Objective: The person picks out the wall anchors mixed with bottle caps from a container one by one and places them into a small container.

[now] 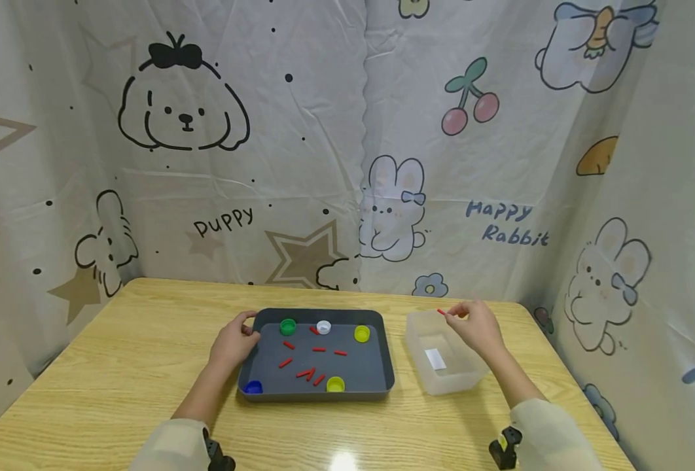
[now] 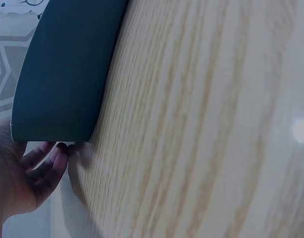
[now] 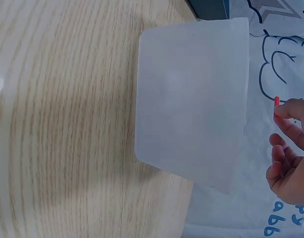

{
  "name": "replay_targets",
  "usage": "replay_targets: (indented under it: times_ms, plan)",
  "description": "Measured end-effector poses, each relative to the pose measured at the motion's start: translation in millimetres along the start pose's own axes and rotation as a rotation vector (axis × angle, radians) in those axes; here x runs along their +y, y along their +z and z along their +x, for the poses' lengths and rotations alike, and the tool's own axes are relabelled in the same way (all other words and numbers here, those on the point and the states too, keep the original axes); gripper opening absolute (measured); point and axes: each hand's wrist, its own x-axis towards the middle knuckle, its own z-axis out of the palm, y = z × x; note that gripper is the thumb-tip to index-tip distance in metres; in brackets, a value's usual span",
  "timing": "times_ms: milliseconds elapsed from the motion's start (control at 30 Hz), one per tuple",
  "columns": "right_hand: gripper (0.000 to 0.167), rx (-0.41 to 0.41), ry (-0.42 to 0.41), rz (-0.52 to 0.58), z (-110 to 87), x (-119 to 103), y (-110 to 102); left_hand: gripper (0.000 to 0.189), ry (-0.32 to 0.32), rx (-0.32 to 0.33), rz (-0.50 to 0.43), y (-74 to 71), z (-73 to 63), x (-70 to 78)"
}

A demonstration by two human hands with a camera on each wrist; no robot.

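A dark grey tray (image 1: 318,396) lies on the table with several short red sticks (image 1: 319,349) scattered inside. Round caps also sit in it: a green cap (image 1: 288,327), a white cap (image 1: 323,327), a blue cap (image 1: 254,387) and two yellow caps (image 1: 362,333). My left hand (image 1: 233,342) grips the tray's left side; in the left wrist view its fingers (image 2: 57,161) curl against the outer wall. Between thumb and forefinger, my right hand (image 1: 475,327) pinches a red stick (image 3: 277,105) above the translucent plastic box (image 1: 442,386), its other fingers loosely curled.
The plastic box stands right of the tray, a white label (image 1: 435,359) visible at its bottom. Both stand on a wooden table (image 1: 118,366). A printed cloth (image 1: 300,163) hangs behind the table and along its sides.
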Motion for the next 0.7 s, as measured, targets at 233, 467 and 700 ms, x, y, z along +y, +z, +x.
replay_targets:
  times_ms: [233,467,700]
  plan:
    - [0.021,-0.006,0.015,0.001,0.1,3.2,1.8,0.052,-0.003,0.003,0.001,1.0,0.5,-0.1]
    - [0.021,-0.011,0.030,0.018,1.0,3.7,3.4,0.052,-0.005,0.005,-0.002,0.3,1.1,-0.7]
    - [0.024,-0.006,0.037,0.018,1.6,6.1,6.3,0.052,-0.006,0.002,-0.001,-0.6,-0.9,0.7]
